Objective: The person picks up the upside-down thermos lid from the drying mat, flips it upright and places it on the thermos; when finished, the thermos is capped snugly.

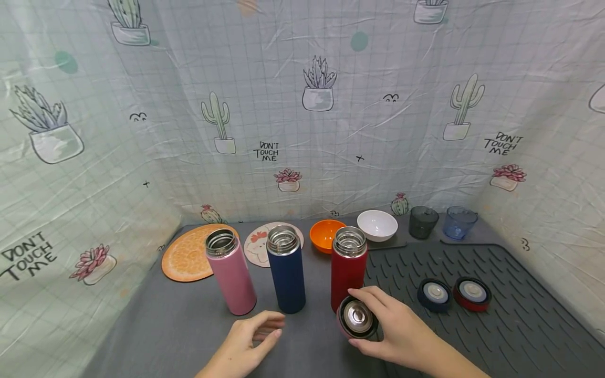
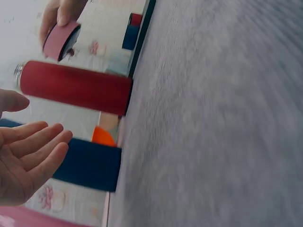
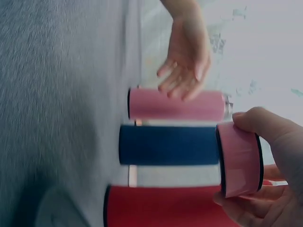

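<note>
My right hand [image 1: 392, 328] grips a pink lid [image 1: 357, 317] between thumb and fingers, its metal-centred underside facing me in the head view. It is held in front of the lower part of a red bottle [image 1: 348, 268]. The right wrist view shows the pink side of the lid [image 3: 240, 161]. My left hand [image 1: 248, 338] is empty, fingers loosely bent, in front of the pink bottle [image 1: 233, 281] and the navy bottle [image 1: 287, 275]. All three bottles stand upright without lids, their steel mouths showing.
On the dark ribbed mat [image 1: 454, 346] lie a navy lid [image 1: 435, 294] and a red lid [image 1: 472, 293]. Behind are an orange bowl [image 1: 326, 236], a white bowl [image 1: 377, 226], a dark cup [image 1: 423, 223] and a blue cup [image 1: 458, 223]. Two round coasters, one an orange slice [image 1: 186, 257], lie at back left.
</note>
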`<act>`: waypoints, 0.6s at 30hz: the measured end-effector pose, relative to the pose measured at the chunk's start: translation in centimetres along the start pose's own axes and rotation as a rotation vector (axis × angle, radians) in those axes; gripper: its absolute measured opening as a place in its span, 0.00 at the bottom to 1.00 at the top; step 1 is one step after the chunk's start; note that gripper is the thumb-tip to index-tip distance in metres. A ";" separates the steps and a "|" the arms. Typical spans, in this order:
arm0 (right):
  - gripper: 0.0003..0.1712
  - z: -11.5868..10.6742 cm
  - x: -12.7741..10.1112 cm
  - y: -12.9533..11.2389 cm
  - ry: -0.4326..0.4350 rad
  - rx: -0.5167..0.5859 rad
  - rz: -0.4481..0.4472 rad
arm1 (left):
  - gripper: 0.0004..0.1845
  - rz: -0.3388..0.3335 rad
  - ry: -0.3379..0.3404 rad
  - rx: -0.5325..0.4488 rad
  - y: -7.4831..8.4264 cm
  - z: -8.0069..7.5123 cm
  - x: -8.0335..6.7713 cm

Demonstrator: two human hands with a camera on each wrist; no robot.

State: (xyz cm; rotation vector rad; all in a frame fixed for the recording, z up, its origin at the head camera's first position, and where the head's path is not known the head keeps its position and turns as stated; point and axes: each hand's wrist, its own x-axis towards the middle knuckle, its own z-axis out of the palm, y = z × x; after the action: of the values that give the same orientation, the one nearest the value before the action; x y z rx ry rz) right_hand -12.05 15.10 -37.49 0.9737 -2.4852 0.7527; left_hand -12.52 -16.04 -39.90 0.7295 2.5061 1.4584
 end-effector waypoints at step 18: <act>0.37 3.7 1.9 -2.1 -0.109 0.111 -0.236 | 0.18 0.034 -0.158 -0.260 0.8 3.7 2.9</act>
State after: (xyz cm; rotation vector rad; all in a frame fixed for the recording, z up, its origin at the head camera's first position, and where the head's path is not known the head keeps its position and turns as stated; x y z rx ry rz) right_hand -12.39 10.61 -38.78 1.3535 -2.3810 0.7857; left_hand -13.43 -11.42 -40.80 0.8065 2.1463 1.6274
